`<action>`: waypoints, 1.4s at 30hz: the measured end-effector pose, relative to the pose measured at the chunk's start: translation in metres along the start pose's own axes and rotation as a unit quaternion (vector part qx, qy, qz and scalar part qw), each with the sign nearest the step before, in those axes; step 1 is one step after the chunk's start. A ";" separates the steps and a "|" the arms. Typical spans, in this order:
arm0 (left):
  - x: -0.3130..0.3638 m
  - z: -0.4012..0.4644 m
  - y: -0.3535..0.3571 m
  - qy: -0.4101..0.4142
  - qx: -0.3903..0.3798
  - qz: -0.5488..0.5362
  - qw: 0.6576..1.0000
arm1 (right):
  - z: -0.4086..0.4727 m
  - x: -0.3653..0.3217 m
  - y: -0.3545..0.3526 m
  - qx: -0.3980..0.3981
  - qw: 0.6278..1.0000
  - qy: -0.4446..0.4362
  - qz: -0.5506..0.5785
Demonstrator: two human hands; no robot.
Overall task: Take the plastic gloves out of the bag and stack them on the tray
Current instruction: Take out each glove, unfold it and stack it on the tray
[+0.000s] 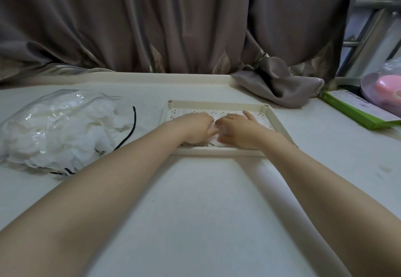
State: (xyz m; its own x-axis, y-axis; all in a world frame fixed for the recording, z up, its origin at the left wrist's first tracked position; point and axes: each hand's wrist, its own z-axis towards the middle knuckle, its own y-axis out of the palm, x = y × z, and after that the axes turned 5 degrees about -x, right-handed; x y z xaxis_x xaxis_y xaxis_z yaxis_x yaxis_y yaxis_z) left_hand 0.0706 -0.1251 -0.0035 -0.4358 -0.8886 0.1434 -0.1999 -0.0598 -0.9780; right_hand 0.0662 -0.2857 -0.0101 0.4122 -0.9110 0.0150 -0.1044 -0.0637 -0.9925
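Both bare forearms reach forward and converge. The left hand lies palm down, fingers loosely bent — its fingertips just meet those of the right hand, also palm down, thumb spread outward, a ring on one finger.

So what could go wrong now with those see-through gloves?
1. The thin clear plastic gloves under both hands, left hand and right hand, look light and slippery; lifting the hands quickly might drag the top one off the shallow cream plastic tray.
2. The clear plastic bag on the left lies open and still full, so more gloves might spill onto the white table.
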 end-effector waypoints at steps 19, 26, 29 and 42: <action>-0.026 -0.029 0.026 -0.231 0.016 -0.045 0.972 | -0.031 -0.019 0.003 0.000 0.998 -0.062 0.021; -0.044 -0.083 -0.006 -0.051 0.305 -0.139 0.941 | -0.032 -0.037 -0.008 0.000 0.995 -0.078 0.056; -0.069 -0.124 -0.021 -0.069 0.385 -0.065 0.918 | -0.030 -0.053 -0.013 0.043 0.994 -0.078 0.062; -0.122 -0.160 -0.006 -0.224 0.311 -0.262 0.886 | 0.026 -0.216 -0.007 0.076 0.951 -0.063 0.294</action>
State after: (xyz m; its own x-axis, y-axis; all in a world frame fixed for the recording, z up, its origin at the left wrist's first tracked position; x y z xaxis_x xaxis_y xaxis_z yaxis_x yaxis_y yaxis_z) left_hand -0.0154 0.0565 0.0094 -0.0066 -0.7478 0.6639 0.3107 -0.6326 -0.7094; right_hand 0.0017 -0.0777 -0.0091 0.4296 -0.7145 -0.5522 -0.2217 0.5093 -0.8315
